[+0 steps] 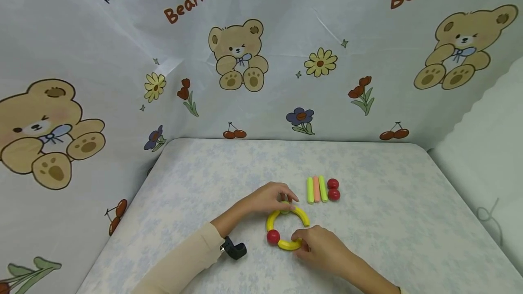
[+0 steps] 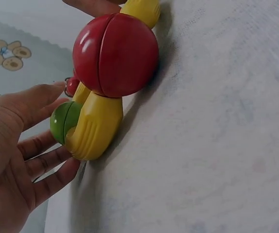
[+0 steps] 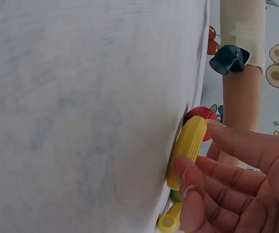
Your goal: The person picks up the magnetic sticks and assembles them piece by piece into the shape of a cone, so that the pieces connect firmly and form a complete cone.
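A ring of yellow curved rods (image 1: pixel 270 221) with a red ball (image 1: pixel 273 237) and a green ball (image 2: pixel 65 121) lies on the table. At its far side my left hand (image 1: pixel 271 198) has its fingers curled round the green ball; the head view mostly hides this contact. My right hand (image 1: pixel 324 249) pinches the near yellow curved rod (image 3: pixel 188 145) between thumb and fingers. That rod touches the red ball at its left end. On the right the ring has a gap, between the near rod and another yellow curved rod (image 1: pixel 301 215).
Beyond the ring to the right, two yellow-green straight sticks (image 1: pixel 310 190) flank a salmon stick (image 1: pixel 316 189). Two red balls (image 1: pixel 333 194) sit beside them. A bear-print cloth (image 1: pixel 278 103) hangs behind the table (image 1: pixel 388 203).
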Motion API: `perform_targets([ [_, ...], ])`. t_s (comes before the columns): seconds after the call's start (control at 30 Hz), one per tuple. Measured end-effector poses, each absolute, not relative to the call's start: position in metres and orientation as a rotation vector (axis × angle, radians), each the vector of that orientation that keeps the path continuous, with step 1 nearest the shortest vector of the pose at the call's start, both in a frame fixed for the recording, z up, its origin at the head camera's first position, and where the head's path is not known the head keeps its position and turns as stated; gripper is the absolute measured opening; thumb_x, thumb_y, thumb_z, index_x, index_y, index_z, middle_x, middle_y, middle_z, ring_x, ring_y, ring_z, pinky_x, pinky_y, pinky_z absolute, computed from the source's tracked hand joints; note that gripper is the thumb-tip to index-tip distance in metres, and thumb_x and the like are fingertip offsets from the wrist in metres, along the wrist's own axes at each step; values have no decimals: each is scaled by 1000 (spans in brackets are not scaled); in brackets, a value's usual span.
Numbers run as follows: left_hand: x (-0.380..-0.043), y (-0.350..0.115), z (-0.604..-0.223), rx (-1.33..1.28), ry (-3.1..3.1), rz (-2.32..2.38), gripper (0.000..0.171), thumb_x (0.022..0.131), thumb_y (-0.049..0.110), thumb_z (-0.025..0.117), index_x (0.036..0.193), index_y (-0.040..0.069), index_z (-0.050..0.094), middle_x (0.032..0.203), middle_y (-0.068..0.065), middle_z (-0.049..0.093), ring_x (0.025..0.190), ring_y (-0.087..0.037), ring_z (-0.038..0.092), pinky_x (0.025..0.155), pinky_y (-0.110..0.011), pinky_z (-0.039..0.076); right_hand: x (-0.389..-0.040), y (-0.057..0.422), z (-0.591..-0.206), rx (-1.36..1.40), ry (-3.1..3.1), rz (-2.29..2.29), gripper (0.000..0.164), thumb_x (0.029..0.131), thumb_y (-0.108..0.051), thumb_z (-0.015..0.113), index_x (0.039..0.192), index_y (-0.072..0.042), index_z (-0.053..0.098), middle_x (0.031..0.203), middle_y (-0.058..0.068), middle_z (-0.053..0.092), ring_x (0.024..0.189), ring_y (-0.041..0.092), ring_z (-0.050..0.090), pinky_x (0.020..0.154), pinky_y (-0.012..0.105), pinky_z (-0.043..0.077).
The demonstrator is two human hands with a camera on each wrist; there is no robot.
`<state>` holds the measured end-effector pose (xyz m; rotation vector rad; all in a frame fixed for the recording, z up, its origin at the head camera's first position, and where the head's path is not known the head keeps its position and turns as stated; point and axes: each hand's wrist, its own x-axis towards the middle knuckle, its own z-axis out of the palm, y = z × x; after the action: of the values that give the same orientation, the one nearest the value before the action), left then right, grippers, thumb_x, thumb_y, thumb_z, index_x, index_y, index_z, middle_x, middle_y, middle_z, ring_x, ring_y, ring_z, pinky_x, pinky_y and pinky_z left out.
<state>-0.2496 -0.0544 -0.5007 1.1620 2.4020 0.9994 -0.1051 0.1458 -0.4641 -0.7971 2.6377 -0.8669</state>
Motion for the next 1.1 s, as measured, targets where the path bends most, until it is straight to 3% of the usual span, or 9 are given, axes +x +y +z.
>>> perform_targets([
  [0.2, -253, -55, -506, 1206, 2363, 982, 18, 96, 24, 73, 112, 18, 78, 96, 15, 69, 88, 0, 60, 81, -18, 51, -104, 146, -466, -802, 2627, -931, 25, 86, -13, 82, 107, -3, 74, 70, -15, 58, 59, -3, 49, 53, 19, 46],
  [0.63, -236, -78, -500, 987, 2387, 1050, 17, 100, 26, 68, 109, 17, 79, 94, 14, 73, 82, -1, 64, 74, -21, 54, -113, 159, -468, -700, 2679, -870, 24, 87, -21, 81, 105, -6, 75, 73, -13, 59, 63, 2, 50, 55, 22, 45],
  [0.87, -227, -90, -507, 911, 2390, 1132, 16, 99, 25, 69, 108, 16, 79, 80, 12, 70, 64, -4, 56, 60, -21, 49, -122, 162, -466, -663, 2722, -820, 26, 87, -22, 81, 107, -6, 75, 76, -10, 59, 65, 7, 50, 56, 24, 44],
  [1.1, -213, -101, -509, 787, 2306, 1234, 21, 98, 22, 70, 114, 11, 76, 67, 1, 68, 48, -15, 61, 48, -29, 54, -128, 162, -464, -648, 2756, -772, 27, 88, -25, 81, 109, -8, 75, 84, -8, 61, 72, 10, 50, 60, 25, 45],
])
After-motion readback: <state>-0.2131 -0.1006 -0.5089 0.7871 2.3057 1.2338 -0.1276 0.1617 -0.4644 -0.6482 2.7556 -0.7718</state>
